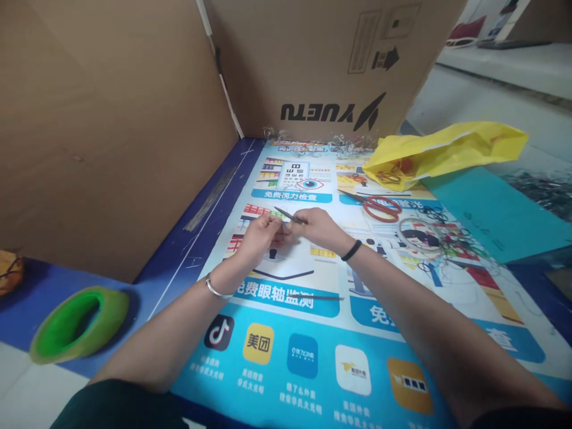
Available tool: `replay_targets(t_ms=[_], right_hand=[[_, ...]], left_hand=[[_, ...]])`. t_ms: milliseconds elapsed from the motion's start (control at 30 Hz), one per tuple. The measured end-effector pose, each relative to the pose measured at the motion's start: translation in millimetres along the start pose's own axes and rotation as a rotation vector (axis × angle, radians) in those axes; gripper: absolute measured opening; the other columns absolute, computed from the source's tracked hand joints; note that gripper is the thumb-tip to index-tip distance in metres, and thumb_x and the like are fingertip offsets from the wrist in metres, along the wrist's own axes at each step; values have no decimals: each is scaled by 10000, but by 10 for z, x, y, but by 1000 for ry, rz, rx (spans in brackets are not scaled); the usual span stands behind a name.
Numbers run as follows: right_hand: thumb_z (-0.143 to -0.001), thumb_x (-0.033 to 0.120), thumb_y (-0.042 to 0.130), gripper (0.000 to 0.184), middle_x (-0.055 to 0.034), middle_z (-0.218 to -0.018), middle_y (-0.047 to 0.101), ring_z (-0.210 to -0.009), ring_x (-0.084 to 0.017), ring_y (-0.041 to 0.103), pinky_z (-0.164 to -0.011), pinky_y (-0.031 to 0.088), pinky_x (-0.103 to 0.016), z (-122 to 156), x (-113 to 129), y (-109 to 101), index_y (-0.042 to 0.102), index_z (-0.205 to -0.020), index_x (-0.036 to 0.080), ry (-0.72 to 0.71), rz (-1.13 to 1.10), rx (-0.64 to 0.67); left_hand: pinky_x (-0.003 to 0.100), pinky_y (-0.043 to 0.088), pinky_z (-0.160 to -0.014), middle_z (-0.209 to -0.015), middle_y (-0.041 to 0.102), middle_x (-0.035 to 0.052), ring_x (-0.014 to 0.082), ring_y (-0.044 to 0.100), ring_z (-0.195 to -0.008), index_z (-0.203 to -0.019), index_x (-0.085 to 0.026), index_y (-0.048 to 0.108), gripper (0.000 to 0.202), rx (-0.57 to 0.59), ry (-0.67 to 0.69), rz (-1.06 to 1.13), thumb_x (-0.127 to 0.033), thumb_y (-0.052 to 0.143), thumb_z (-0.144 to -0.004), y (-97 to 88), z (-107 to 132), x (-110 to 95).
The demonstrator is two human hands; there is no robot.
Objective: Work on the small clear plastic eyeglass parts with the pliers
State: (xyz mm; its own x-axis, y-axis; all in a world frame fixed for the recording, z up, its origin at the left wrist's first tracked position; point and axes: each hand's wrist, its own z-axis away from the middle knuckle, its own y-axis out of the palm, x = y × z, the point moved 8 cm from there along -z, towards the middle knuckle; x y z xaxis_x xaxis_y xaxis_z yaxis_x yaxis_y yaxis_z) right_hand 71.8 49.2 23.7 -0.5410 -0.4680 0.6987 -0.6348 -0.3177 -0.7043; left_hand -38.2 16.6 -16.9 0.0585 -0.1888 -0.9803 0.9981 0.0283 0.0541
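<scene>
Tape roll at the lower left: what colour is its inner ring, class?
The inner ring is bright green; it shows best in the head view.

Right fingers [308, 214] hold 1 pointed tool [285, 213] beside left fingers [269, 220].

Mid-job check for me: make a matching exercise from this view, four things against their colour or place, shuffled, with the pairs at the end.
Things:
1. Scissors
2. Tape
3. Pointed tool
4. Bag

Colour or place:
A. Gripped in the right hand
B. Yellow, on the right side
C. Red-handled, held by neither hand
D. Green, on the left side

Pairs: 1-C, 2-D, 3-A, 4-B
</scene>
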Motion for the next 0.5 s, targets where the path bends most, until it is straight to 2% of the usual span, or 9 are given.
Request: replay_targets(t_ms=[133,233,333,500], right_hand=[[-788,284,444,207,-40,-724,582,-704,-143,466,-628,291,-255,29,22,-143,602,-742,158,-127,464,-205],[-792,236,437,196,-71,-772,585,-775,-177,447,-695,273,-294,120,16,-115,613,-772,152,-267,695,-242],[-803,219,436,187,-68,-743,556,-763,-184,405,-691,246,-318,246,1,-81,608,-757,161,-395,816,-265],[-823,200,436,183,-49,-685,508,-735,-181,368,-680,233,-329,363,39,-82,604,-751,184,-501,898,-325]], left_hand=[[264,491,-524,-761,670,73,182,659,-635,-790,-164,429,198,21,-81,83,-344,511,-799,-24,17,75],[275,500,-524,-751,666,85,191,664,-636,-773,-161,406,166,39,-101,121,-305,470,-826,2,13,91],[253,492,-502,-735,653,72,193,666,-641,-769,-162,392,148,31,-114,138,-278,461,-830,19,15,100],[239,480,-477,-695,618,38,195,666,-624,-781,-164,384,136,28,-125,148,-271,450,-833,17,25,116]])
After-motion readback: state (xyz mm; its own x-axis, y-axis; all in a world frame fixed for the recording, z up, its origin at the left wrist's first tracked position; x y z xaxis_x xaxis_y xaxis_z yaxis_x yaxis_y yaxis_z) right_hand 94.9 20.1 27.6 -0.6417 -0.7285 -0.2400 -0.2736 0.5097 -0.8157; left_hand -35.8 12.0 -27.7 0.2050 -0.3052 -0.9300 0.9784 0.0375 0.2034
